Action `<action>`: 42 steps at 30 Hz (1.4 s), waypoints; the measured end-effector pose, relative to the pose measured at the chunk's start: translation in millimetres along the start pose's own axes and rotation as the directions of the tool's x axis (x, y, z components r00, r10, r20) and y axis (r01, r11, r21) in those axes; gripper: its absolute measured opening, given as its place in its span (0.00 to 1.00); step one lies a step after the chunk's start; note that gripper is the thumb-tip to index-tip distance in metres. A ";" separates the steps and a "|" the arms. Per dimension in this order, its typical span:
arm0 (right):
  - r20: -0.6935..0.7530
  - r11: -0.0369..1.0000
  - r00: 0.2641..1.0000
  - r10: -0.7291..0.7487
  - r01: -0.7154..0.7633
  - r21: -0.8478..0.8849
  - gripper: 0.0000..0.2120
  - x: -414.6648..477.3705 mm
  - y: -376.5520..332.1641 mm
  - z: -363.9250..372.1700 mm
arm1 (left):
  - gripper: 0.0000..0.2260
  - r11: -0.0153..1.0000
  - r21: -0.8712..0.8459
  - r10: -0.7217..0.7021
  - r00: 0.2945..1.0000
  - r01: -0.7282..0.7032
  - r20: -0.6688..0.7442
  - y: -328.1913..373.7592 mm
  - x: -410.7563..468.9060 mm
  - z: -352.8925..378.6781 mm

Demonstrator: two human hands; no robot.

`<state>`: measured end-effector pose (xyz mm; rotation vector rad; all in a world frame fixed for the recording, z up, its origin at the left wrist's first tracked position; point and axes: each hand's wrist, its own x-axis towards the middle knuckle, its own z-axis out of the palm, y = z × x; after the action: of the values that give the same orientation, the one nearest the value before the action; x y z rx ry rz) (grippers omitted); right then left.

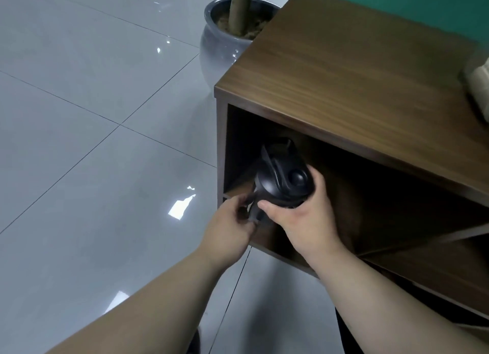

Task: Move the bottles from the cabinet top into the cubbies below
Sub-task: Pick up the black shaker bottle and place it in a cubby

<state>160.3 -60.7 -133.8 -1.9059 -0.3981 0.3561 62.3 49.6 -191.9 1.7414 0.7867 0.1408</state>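
A black bottle point(281, 176) with a domed lid and a carry loop is held at the mouth of the top left cubby point(344, 194) of the brown wooden cabinet point(344, 75). My right hand point(304, 216) grips the bottle around its body just below the lid. My left hand point(232, 221) holds the bottle's lower side or strap from the left. The bottle's lower part is hidden behind my hands. On the cabinet top at the far right edge, a pale object point(479, 81) is only partly in view.
A grey ceramic planter point(219, 43) with a thick trunk stands on the floor beside the cabinet's far left corner. Glossy grey floor tiles point(92, 141) spread to the left. A lower cubby point(436, 269) opens below and to the right, behind my right forearm.
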 end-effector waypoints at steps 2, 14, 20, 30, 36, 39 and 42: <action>-0.017 1.000 1.000 0.021 -0.021 -0.013 0.52 3.8 3.4 3.9 | 0.23 0.998 0.052 0.041 0.999 -0.040 -0.020 -0.4 5.9 2.7; -0.104 0.999 0.994 0.024 -0.028 -0.038 0.54 22.8 14.2 31.9 | 0.30 0.951 0.293 0.147 0.979 -0.101 -0.140 -15.3 41.1 15.8; 0.007 0.996 0.998 0.061 -0.060 -0.068 0.48 31.7 35.1 27.0 | 0.27 0.948 0.291 0.167 0.979 -0.127 -0.119 -24.6 47.6 12.3; 0.135 0.973 0.969 0.206 -0.189 -0.129 0.25 30.2 52.7 23.5 | 0.27 0.926 0.361 0.164 0.979 -0.110 -0.124 -28.1 46.4 8.3; 0.129 0.968 0.968 0.217 -0.196 -0.160 0.23 28.3 56.5 25.0 | 0.27 0.929 0.362 0.151 0.973 -0.080 -0.173 -27.7 47.7 8.1; 0.100 0.961 0.972 0.211 -0.187 -0.204 0.22 28.5 58.0 26.3 | 0.27 0.927 0.369 0.145 0.971 -0.066 -0.189 -28.4 48.8 9.0; 0.058 0.955 0.978 0.200 -0.181 -0.237 0.22 28.2 58.6 29.2 | 0.27 0.926 0.374 0.137 0.971 -0.056 -0.196 -28.9 49.8 8.3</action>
<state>179.4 -44.0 -200.5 -2.1697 -0.3202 0.5358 92.1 74.5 -235.3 2.1474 0.9313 0.2711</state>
